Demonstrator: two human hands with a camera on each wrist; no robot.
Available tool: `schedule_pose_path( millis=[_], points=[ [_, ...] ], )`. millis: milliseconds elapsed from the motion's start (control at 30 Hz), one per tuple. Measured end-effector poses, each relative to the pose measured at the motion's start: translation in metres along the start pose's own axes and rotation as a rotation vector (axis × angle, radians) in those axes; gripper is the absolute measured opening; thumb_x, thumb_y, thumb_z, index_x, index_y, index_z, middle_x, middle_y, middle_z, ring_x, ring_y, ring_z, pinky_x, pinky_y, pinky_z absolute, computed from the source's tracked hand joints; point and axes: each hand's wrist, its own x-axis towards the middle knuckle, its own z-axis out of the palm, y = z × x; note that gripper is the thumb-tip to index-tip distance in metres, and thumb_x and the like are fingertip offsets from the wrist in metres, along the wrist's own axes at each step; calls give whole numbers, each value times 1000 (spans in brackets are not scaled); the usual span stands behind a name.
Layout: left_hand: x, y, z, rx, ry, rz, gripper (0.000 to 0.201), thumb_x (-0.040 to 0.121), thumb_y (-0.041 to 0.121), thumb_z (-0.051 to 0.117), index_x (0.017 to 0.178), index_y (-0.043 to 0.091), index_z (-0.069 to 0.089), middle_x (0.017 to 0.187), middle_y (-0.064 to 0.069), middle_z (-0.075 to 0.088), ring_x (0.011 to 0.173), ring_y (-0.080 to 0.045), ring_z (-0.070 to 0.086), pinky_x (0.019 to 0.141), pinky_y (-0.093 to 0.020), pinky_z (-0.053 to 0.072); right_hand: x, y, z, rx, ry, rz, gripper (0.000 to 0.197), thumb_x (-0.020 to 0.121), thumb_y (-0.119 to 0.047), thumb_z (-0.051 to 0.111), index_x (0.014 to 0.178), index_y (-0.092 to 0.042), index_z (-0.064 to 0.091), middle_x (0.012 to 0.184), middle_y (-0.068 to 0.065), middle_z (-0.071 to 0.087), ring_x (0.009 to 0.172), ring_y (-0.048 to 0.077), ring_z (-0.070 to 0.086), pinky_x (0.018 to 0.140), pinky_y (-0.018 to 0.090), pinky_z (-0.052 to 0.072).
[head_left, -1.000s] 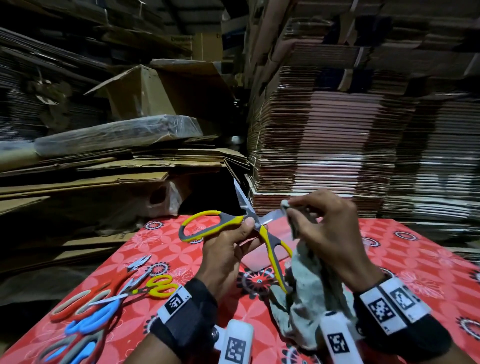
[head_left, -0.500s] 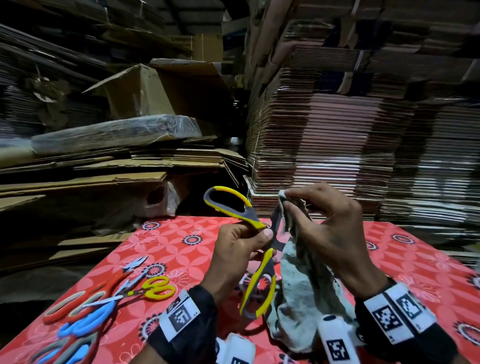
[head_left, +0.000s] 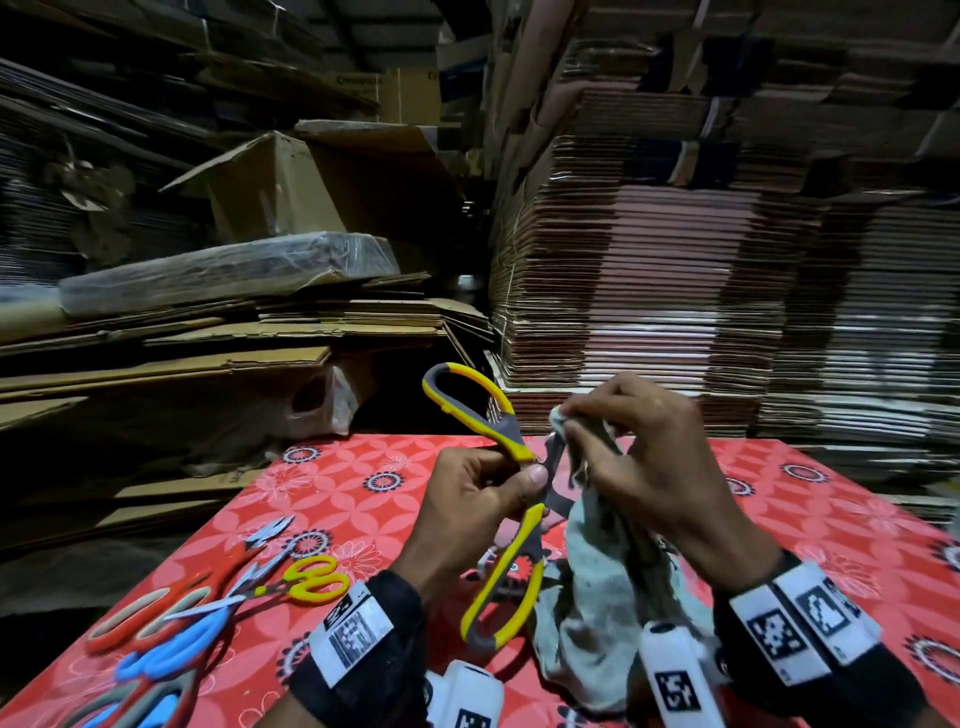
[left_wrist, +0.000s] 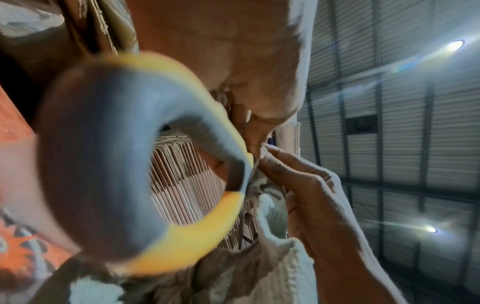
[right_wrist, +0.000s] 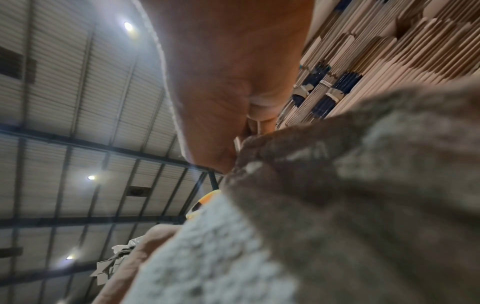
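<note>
My left hand grips a pair of yellow-and-grey scissors near their pivot, above the red flowered tablecloth. One handle loop points up and away, the other hangs down toward me. The loop fills the left wrist view as scissors. My right hand pinches a dirty whitish rag against the blades, which are mostly hidden by the cloth. The rag hangs down and covers most of the right wrist view.
Several other scissors lie at the table's left front: an orange pair, a blue pair, a small yellow-handled pair. Tall stacks of flattened cardboard stand behind the table, with loose boxes at the left.
The scissors turned in my left hand from lying crosswise with blades spread to standing upright, one loop up. My right hand with the rag stayed on the blades and dropped slightly.
</note>
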Motion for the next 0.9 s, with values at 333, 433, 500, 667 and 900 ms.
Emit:
schedule_pose_path(
  millis=[333, 433, 500, 667, 900],
  points=[
    [-1, 1, -1, -10, 8, -12, 14, 93, 1, 73, 86, -11, 74, 76, -20, 75, 67, -32, 75, 72, -52, 65, 2, 2, -12, -34, 111, -41, 17, 79, -6, 87, 93, -15, 82, 81, -2, 71, 67, 12, 66, 64, 24, 52],
    [-1, 2, 2, -37, 2, -31, 13, 94, 0, 71, 83, -7, 73, 74, -13, 73, 66, -30, 74, 71, -52, 65, 1, 1, -18, -30, 179, -46, 16, 81, -6, 86, 94, -14, 82, 83, -3, 72, 69, 9, 67, 65, 24, 54],
    [1, 1, 1, -91, 23, -60, 14, 95, -2, 69, 82, -5, 72, 73, -14, 70, 64, -30, 71, 67, -43, 65, 1, -2, -21, -7, 253, -25, 16, 83, -6, 84, 96, -13, 81, 86, -3, 72, 74, 6, 68, 68, 21, 56],
    [0, 3, 2, -117, -7, -64, 13, 96, 0, 67, 84, -1, 73, 73, -9, 71, 62, -27, 71, 67, -39, 62, -4, -12, -3, 92, -16, -112, 20, 80, -7, 87, 96, -18, 83, 86, -6, 71, 77, 6, 67, 64, 24, 52],
    [-2, 3, 3, -139, -14, -55, 12, 89, 8, 74, 80, 1, 76, 77, -14, 72, 67, -29, 71, 68, -42, 63, 3, 11, -11, 25, 162, 105, 17, 83, -10, 84, 98, -19, 82, 87, -4, 73, 77, 6, 69, 69, 23, 55]
  ],
)
